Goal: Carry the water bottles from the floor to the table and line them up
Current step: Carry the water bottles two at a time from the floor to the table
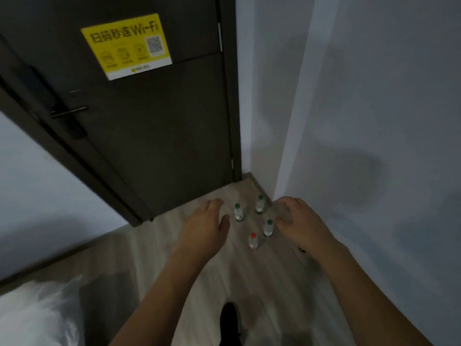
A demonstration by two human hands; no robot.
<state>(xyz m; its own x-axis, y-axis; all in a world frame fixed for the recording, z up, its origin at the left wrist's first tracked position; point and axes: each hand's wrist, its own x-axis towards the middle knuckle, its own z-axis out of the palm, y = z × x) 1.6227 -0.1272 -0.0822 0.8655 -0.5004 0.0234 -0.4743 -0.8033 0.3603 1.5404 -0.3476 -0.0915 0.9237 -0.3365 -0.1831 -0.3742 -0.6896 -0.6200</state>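
A single wide-angle head camera looks forward and steeply down from standing height into a room corner, facing a dark door (139, 126) ahead and a pale wall (374, 121) on the right. The wooden floor (189, 283) lies well below, with straight edges bowed by the lens.

both forearms are bare up to the frame's bottom edge, with no sleeves in view. the left hand (207, 227) and right hand (299, 221) wear no gloves, and no rings show. a small dark mark or band sits by the right wrist, too blurred to identify. one black shoe (229, 320) shows below.
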